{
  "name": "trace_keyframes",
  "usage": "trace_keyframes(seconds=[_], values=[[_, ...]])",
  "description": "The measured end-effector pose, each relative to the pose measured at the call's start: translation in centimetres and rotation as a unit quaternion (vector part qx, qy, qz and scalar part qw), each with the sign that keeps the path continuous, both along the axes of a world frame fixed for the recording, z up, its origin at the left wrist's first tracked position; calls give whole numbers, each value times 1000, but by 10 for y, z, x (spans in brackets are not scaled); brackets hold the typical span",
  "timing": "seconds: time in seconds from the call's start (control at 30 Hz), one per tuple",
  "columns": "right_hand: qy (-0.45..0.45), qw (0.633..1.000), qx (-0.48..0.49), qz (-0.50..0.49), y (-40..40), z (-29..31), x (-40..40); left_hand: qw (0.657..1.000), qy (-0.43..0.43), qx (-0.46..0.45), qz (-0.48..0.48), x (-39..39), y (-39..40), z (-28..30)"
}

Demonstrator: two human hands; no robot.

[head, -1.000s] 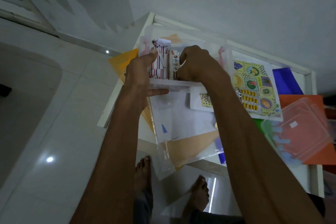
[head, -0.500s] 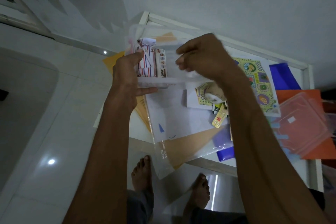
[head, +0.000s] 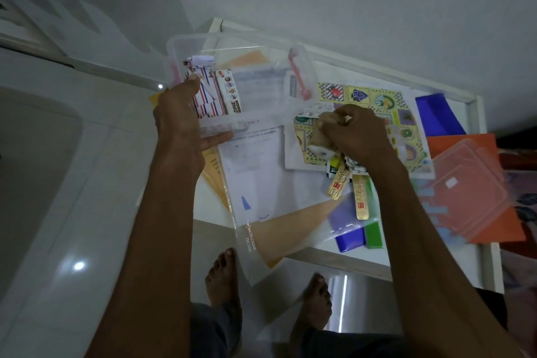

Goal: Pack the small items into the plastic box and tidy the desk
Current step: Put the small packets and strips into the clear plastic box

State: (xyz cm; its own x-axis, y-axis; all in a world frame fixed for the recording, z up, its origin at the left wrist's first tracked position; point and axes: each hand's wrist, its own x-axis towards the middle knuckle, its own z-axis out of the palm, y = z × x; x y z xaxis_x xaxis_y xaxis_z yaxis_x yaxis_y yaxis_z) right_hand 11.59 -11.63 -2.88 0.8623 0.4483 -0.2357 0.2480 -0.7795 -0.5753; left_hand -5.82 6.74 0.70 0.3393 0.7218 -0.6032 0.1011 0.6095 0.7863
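Left grip point(head: 186, 122) clasping plastic box point(head: 261, 67)

Box at desk's far-left corner, loose items to its right.
Plastic box point(head: 255, 90) gripped at its left end by left hand point(head: 180, 125); striped packet point(head: 207, 97) and small carton point(head: 231, 93) inside, at left. Right hand point(head: 356, 134) closed on a bundle over puzzle board point(head: 386, 125), right of box. Blister strips point(head: 348, 186) nearer, on clear folder point(head: 270, 183). Box lid point(head: 467, 186) far right.
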Motion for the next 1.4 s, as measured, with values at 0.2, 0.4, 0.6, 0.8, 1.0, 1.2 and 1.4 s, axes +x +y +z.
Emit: trace_keyframes(seconds=[0.2, 0.4, 0.6, 0.8, 1.0, 1.2, 1.4], values=[[-74, 994, -64, 40, 8, 3, -8, 1000, 8, 10, -13, 0, 0, 0], [-55, 998, -20, -15, 17, 10, -22, 1000, 3, 2, -25, -1, -2, 3], [-210, 957, 131, -154, 24, 73, -22, 999, 3, -4, -48, -1, -3, 6], [-105, 981, 165, 9, 64, 110, -32, 997, -12, -7, -75, 0, -6, 8], [-46, 993, 31, 106, 95, 80, -37, 997, -16, 2, -72, 1, -6, 7], [-16, 985, -83, 151, 108, 73, -35, 998, -27, 1, -59, 1, -7, 9], [-25, 978, -106, 181, 114, 76, -31, 998, -26, -3, -56, -1, -7, 12]])
